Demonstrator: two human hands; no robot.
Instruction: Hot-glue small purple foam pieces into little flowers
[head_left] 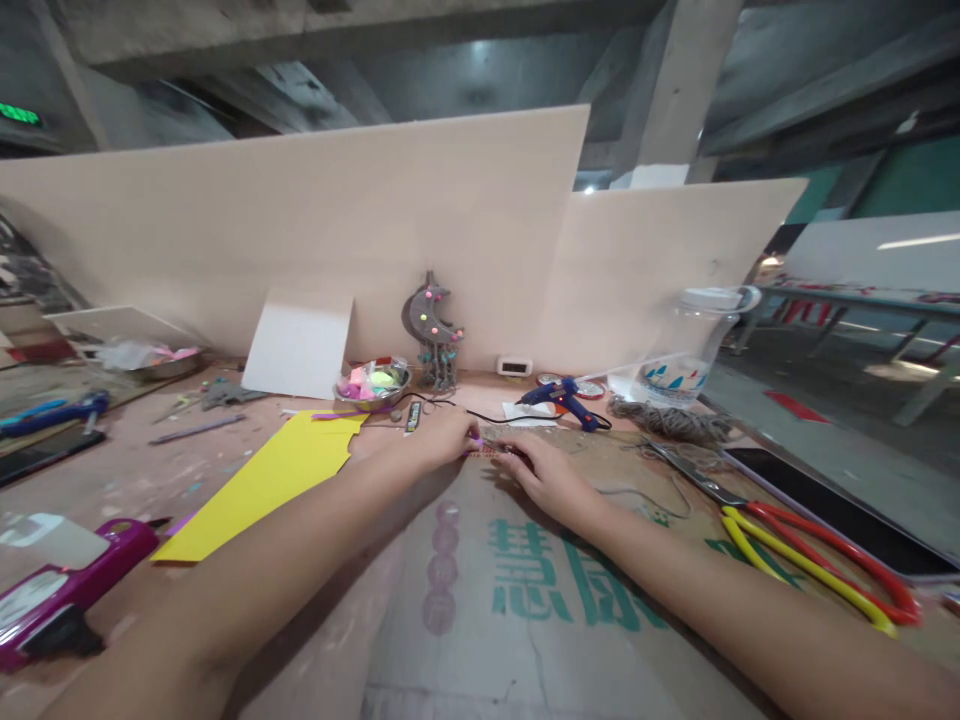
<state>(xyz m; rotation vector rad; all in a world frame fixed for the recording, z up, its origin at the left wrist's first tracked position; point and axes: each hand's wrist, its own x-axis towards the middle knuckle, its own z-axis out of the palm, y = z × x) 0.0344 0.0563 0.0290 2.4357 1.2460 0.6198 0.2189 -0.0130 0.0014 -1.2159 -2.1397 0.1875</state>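
Both of my arms reach forward over a cardboard sheet (525, 600) with green printed characters. My left hand (448, 438) is closed in a pinch on a small pink and purple strip (486, 450) lying at the far edge of the cardboard. Touching the other end of that strip, my right hand (544, 478) rests on the cardboard with its fingers curled. The strip is too small to make out in detail. A black cable runs just behind my hands.
A yellow paper sheet (262, 482) lies left. Behind are a metal bowl of coloured bits (373, 386), a moon ornament (431, 325), a blue glue gun (564, 400), twine (667, 420) and a plastic jar (686, 350). Red-yellow scissors (810, 560) and a phone (840, 515) lie right; a magenta tool (60, 590) left.
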